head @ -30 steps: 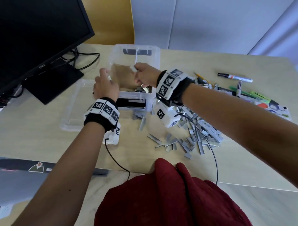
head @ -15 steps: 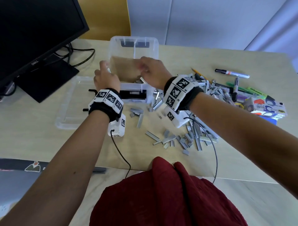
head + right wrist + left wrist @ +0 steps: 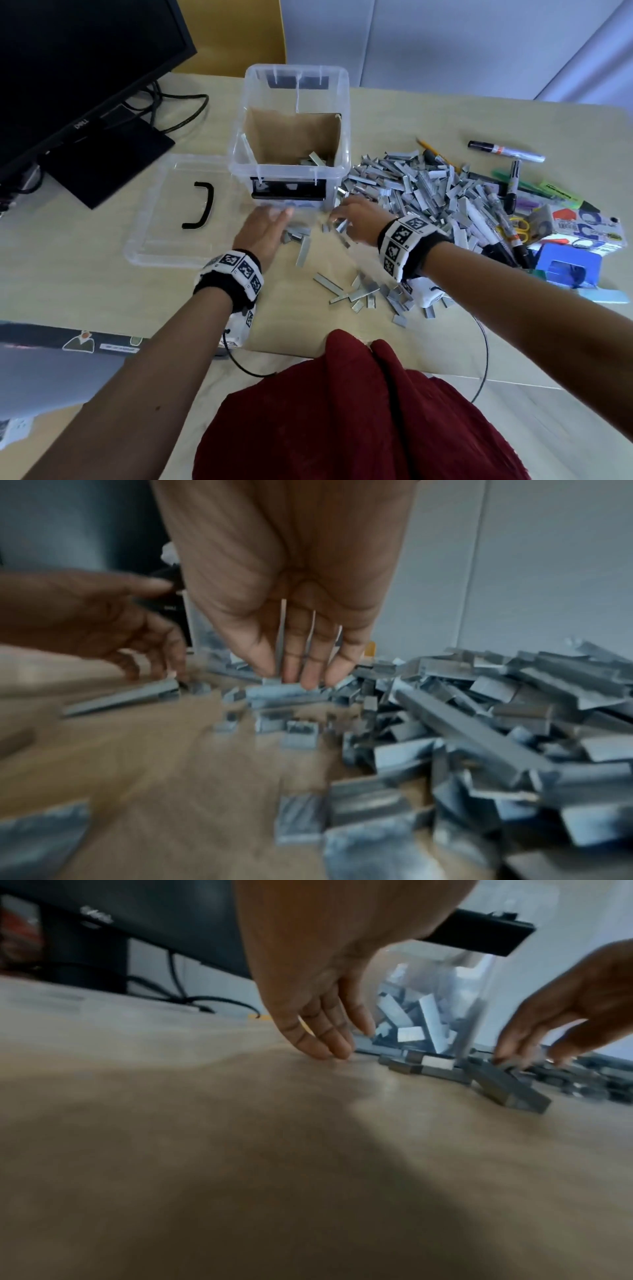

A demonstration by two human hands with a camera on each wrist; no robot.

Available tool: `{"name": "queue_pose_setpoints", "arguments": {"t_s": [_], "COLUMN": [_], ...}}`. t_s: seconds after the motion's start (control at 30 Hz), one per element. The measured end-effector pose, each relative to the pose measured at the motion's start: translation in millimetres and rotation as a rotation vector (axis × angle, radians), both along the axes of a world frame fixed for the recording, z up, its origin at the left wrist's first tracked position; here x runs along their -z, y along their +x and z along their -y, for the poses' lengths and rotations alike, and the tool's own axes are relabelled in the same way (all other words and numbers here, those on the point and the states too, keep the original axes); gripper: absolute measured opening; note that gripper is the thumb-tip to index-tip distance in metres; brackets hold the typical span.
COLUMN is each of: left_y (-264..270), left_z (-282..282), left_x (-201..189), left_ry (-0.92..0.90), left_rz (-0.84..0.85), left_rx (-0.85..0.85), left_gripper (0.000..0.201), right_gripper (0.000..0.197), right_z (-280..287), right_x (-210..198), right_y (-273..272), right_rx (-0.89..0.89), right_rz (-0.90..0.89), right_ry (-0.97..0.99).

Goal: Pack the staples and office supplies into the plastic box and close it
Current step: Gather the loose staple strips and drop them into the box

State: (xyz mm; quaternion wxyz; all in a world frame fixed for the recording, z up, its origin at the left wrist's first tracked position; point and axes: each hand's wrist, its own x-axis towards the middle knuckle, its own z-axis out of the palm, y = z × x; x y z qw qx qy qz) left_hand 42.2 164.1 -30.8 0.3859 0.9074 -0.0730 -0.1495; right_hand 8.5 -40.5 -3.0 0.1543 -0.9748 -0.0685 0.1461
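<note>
Plastic box (image 3: 344, 113): on table (image 3: 85, 291), centre rear, some staples inside. Lid (image 3: 164, 236): flat, just left of box. Monitor (image 3: 78, 58): behind lid, far left. Staple pile (image 3: 421, 185): right of box. Markers (image 3: 507, 150), scissors (image 3: 520, 228): right of pile.

wrist gear and a dark red garment

both forearms are bare, no sleeves reaching them. the left wrist band (image 3: 228, 278) is black fabric faced with white panels printed in black square fiducial markers; the right wrist band (image 3: 406, 245) matches it. under each band hangs a white camera housing, the left wrist camera (image 3: 241, 325) and the right wrist camera (image 3: 426, 293), both carrying smaller markers of the same kind. a thin black cable (image 3: 245, 366) leaves the left unit (a second one trails from the right). a dark red garment (image 3: 349, 418) covers the lap.
</note>
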Motion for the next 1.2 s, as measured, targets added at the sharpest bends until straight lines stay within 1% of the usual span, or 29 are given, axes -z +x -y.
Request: {"name": "queue_pose_setpoints", "arguments": {"t_s": [0.07,0.1,0.13,0.23,0.3,0.33,0.4,0.47,0.5,0.53,0.6,0.63,0.67,0.7,0.73,0.77,0.8,0.87,0.9,0.97,1.03,1.07,1.1,1.13,1.2], "left_y": [-2,-3,-4,3,6,6,4,2,1,0,-1,-1,-1,0,0,0,0,-1,-2,-3,-4,-4,-4,-3,-2], "left_z": [5,8,12,21,24,25,28,32,34,37,42,45,46,47,48,49,50,51,52,52,52,51,50,49,45], "left_x": [-6,-7,-10,-9,-7,-7,-6,-6,-6,-8,-11,-12,-13,-13,-14,-14,-14,-15,-16,-18,-20,-19,-19,-18,-21], "left_ry": [0.277,0.374,0.426,0.432,0.441,0.431,0.396,0.379,0.379,0.379,0.368,0.361,0.352,0.344,0.339,0.34,0.344,0.359,0.365,0.388,0.383,0.358,0.324,0.296,0.151], "left_rz": [0.074,0.092,0.095,0.007,-0.033,-0.035,-0.025,-0.019,-0.019,-0.022,-0.029,-0.036,-0.05,-0.063,-0.069,-0.071,-0.069,-0.067,-0.07,-0.068,-0.093,-0.104,-0.114,-0.122,-0.185], "left_rx": [0.222,0.297,0.352,0.414,0.442,0.447,0.445,0.441,0.437,0.431,0.419,0.415,0.41,0.408,0.409,0.407,0.404,0.396,0.39,0.394,0.387,0.371,0.356,0.351,0.299], "left_gripper": [0.065,0.062,0.06,0.049,0.038,0.031,0.023,0.024,0.027,0.028,0.022,0.021,0.023,0.025,0.026,0.026,0.028,0.038,0.038,0.032,0.024,0.019,0.02,0.022,0.017], "right_gripper": [0.038,0.037,0.037,0.033,0.028,0.024,0.018,0.014,0.011,0.01,0.016,0.017,0.016,0.016,0.016,0.018,0.02,0.022,0.021,0.018,0.014,0.018,0.019,0.019,0.019], "right_z": [-5,-7,-8,-7,-2,1,6,11,13,16,19,21,21,21,19,18,16,11,7,0,-6,-9,-11,-12,-14], "right_x": [5,6,7,9,9,9,7,2,0,-4,-11,-13,-14,-14,-13,-12,-13,-10,-9,-3,3,5,8,10,11], "right_y": [0,0,0,0,0,-1,-2,-3,-4,-7,-14,-17,-19,-20,-20,-20,-20,-21,-22,-24,-25,-26,-26,-26,-27], "right_rx": [-0.052,-0.068,-0.083,-0.1,-0.072,-0.026,0.116,0.309,0.425,0.553,0.805,0.895,0.954,0.976,0.976,0.962,0.935,0.804,0.713,0.527,0.379,0.32,0.282,0.269,0.283], "right_rz": [0.03,0.043,0.058,0.087,0.08,0.067,0.045,-0.012,-0.064,-0.134,-0.283,-0.325,-0.346,-0.364,-0.391,-0.422,-0.442,-0.406,-0.35,-0.205,-0.142,-0.139,-0.138,-0.134,-0.134], "right_ry": [-0.099,-0.151,-0.2,-0.275,-0.239,-0.173,0.047,0.326,0.512,0.745,1.249,1.429,1.529,1.569,1.564,1.51,1.404,1.048,0.85,0.52,0.291,0.194,0.112,0.055,-0.002]}}
